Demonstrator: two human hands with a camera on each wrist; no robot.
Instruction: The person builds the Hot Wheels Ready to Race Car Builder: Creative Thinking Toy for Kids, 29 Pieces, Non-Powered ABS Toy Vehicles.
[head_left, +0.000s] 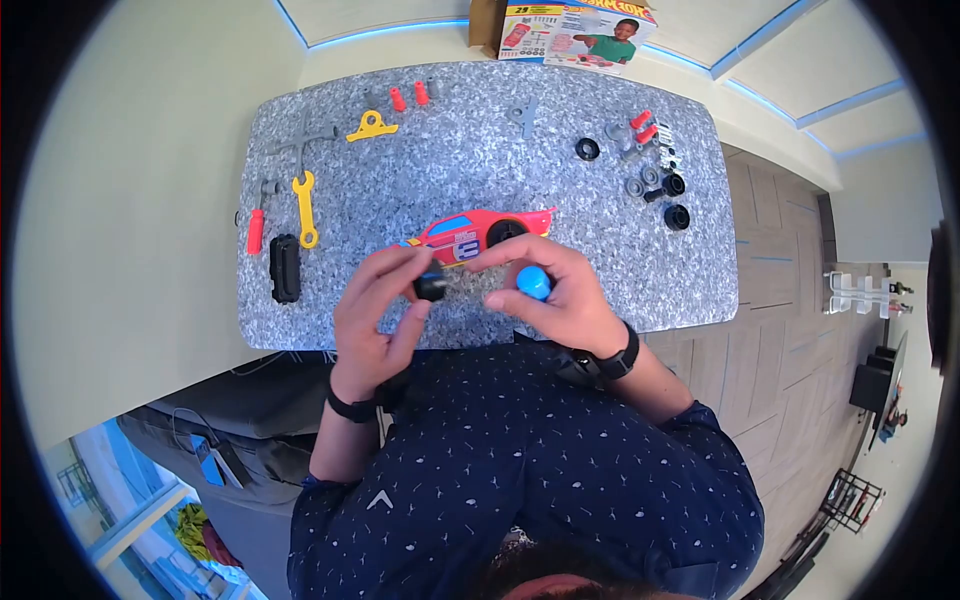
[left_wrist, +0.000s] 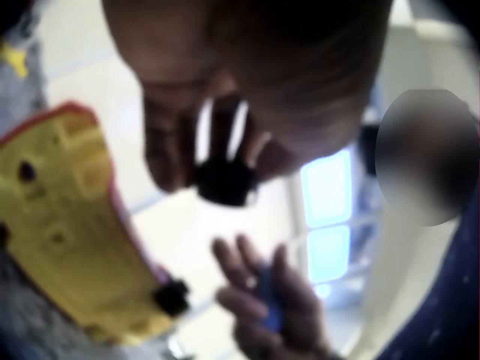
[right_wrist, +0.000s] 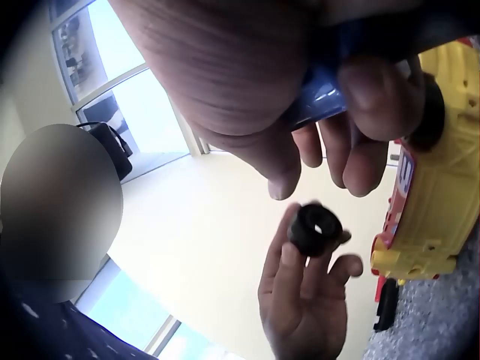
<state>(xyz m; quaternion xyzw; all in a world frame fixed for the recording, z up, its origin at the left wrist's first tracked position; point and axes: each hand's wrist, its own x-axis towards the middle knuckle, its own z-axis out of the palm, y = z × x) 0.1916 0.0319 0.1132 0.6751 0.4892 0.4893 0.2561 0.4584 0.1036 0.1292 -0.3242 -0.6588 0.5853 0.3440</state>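
The red toy car (head_left: 475,232) lies on its side on the bench (head_left: 620,290), its numbered flank up and its yellow underside turned toward the person, a pose that probably keeps the axle area within reach. In front of the car, at its left end, the left hand (head_left: 375,312) pinches a hollow black piece (head_left: 430,287) between curled fingers and thumb; the right wrist view shows its hole uncovered, so the fingertip grip seems meant to leave the opening free. Also in front of the car, farther right, the right hand (head_left: 568,298) curls round a blue object (head_left: 533,283), with thumb and forefinger spread apart, perhaps to spare those two for finer work; what the object is, I cannot tell. The yellow wrench (head_left: 306,210) lies left of the car, and loose black wheels (head_left: 677,217) sit well to its right, apparently set aside to leave working room.
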